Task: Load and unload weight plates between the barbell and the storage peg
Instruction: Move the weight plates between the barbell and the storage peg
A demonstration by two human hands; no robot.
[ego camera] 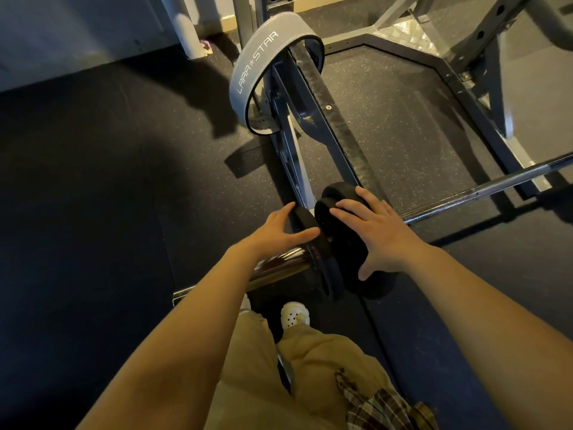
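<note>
- Head view: one barbell point(483, 189) lies low across the dark rubber floor point(93, 212), its chrome sleeve point(279, 266) pointing toward the person
- Two black weight plates sit on that sleeve: a thin outer plate point(313, 243) and a thicker inner plate point(344, 218), close together
- Left hand point(279, 228): grip spread, fingers straight along the thin plate's rim
- Right hand point(375, 234): grip spread, palm flat on the thick plate, thumb down its near edge
- One grey lifting belt point(257, 66) hangs looped on the rack frame point(483, 88) behind
- One white shoe point(294, 315) shows below the plates
</note>
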